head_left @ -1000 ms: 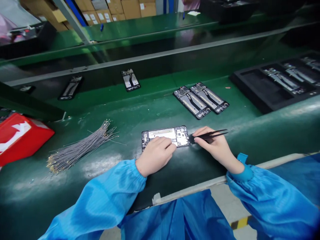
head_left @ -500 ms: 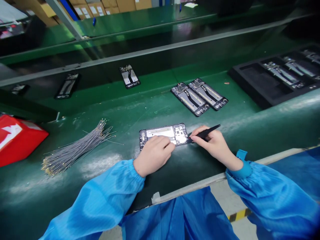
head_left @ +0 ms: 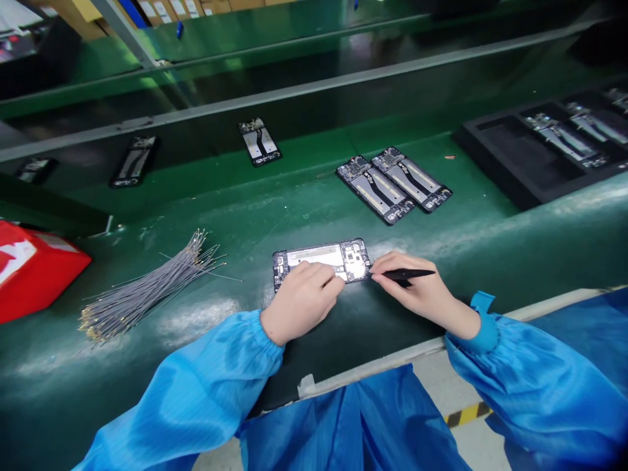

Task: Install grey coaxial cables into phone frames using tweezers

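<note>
An opened phone body (head_left: 338, 257) lies flat on the green bench in front of me, circuit board at its right end. My left hand (head_left: 303, 299) rests on its near edge, fingers curled and pressed down on it. My right hand (head_left: 420, 294) pinches black tweezers (head_left: 409, 275), whose tip touches the phone's right end. Both arms wear blue sleeves.
A bundle of thin grey wires (head_left: 147, 291) lies to the left, beside a red box (head_left: 34, 268). Two more opened phones (head_left: 392, 184) sit behind, others (head_left: 260, 141) on the dark belt. A black tray (head_left: 510, 176) with parts stands at the right.
The tweezers have dropped from a raised angle to nearly level, tip still at the phone's right end. My left hand stays on the phone. The view shifted slightly.
</note>
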